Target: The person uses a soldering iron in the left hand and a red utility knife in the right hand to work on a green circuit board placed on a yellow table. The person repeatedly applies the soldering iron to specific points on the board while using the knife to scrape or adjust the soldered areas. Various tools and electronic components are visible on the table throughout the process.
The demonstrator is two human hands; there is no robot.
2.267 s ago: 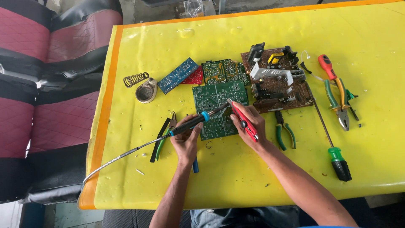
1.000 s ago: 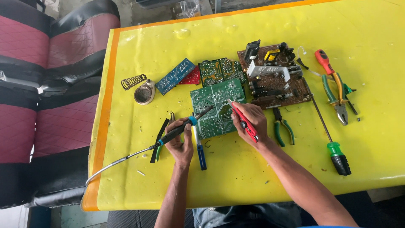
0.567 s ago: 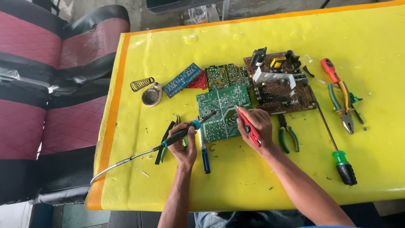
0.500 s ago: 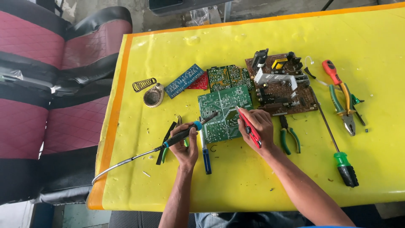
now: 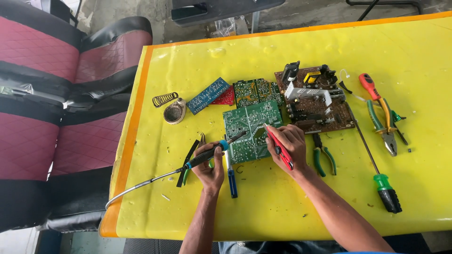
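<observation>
Gripped pen-style, the soldering iron (image 5: pixel 212 153) in the left hand (image 5: pixel 210 169) angles its tip onto the green circuit board (image 5: pixel 253 130). Right hand (image 5: pixel 288 143) clasps a red tool (image 5: pixel 279 147), probably a desoldering pump, tip at the same spot, while steadying the board.

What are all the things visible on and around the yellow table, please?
green circuit board: 1, green, table centre, under both tools
soldering iron: 1, black and blue, left hand
red tool: 1, red, right hand
brown circuit board: 1, brown, behind right hand
blue circuit board: 1, blue, centre-left
pliers: 1, green handles, beside right hand
screwdriver: 1, green and black handle, right
table: 1, yellow
left hand: 1
right hand: 1
</observation>
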